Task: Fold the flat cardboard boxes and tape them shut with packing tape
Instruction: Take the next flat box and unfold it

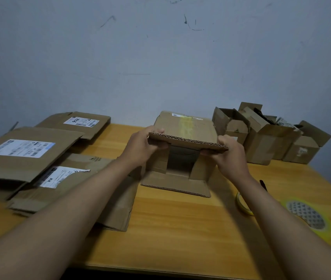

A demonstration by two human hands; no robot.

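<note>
At frame centre we hold the cardboard box (182,126) on the worktop (180,219), left hand (143,145) and right hand (230,156) each closing a grip on its corrugated top flap (188,141). Its interior is shadowed. A tape roll (310,216) is cut off lower right.

My hands (144,144) hold brown cardboard box (182,146) mid wooden tabletop (170,229); flat cardboard boxes (25,154) left, folded boxes (265,136) back-right, yellow tape rolls (310,217) front-right.
</note>
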